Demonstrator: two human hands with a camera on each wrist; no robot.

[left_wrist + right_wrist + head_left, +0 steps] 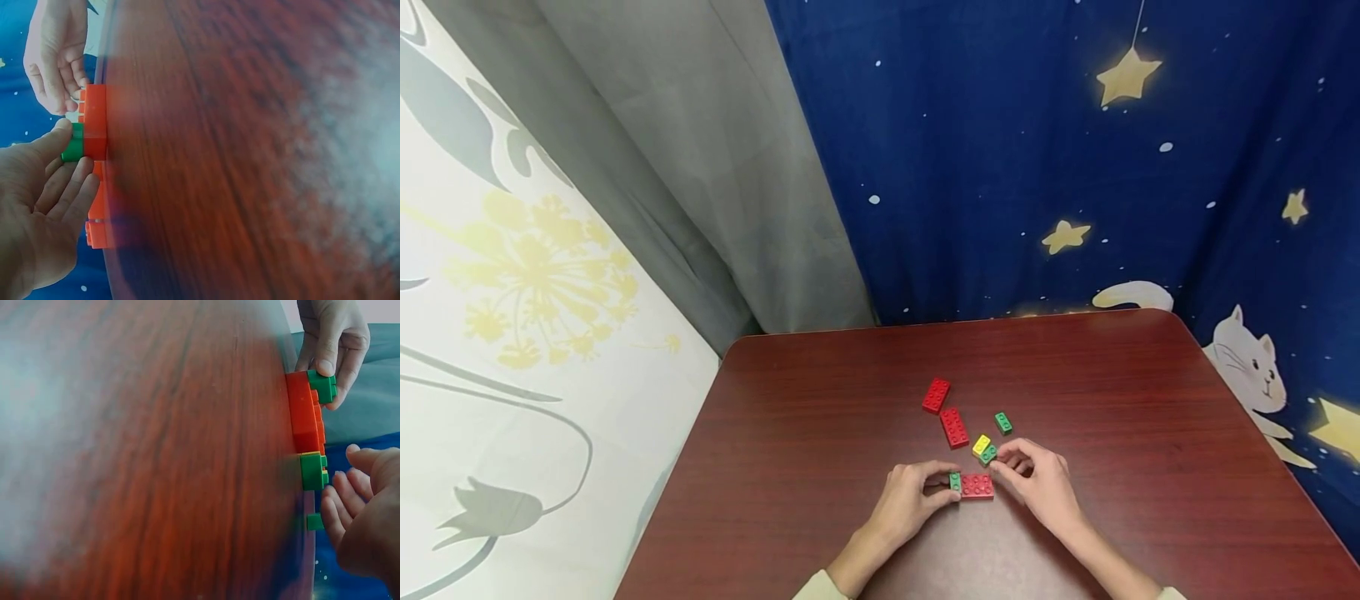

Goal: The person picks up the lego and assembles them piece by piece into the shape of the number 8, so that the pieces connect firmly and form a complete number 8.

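- L hand [913, 500] pinches a sm. green brick [955, 482] btwn thumb & fingers, atop the L end of a red brick [977, 487] on the tabletop [775, 458].
- Red brick's long axis runs L-R btwn the two hands; green one sits crosswise on it.
- R hand [1037, 487], fingers relaxed, grasps nothing, nr. the red's R end.
- Just L of R fingertips, nearer R hand than L: a 2nd green brick [988, 455], next to a yellow brick [981, 445]; joined or not, can't tell.
- Farther out: a 3rd green brick [1003, 423].
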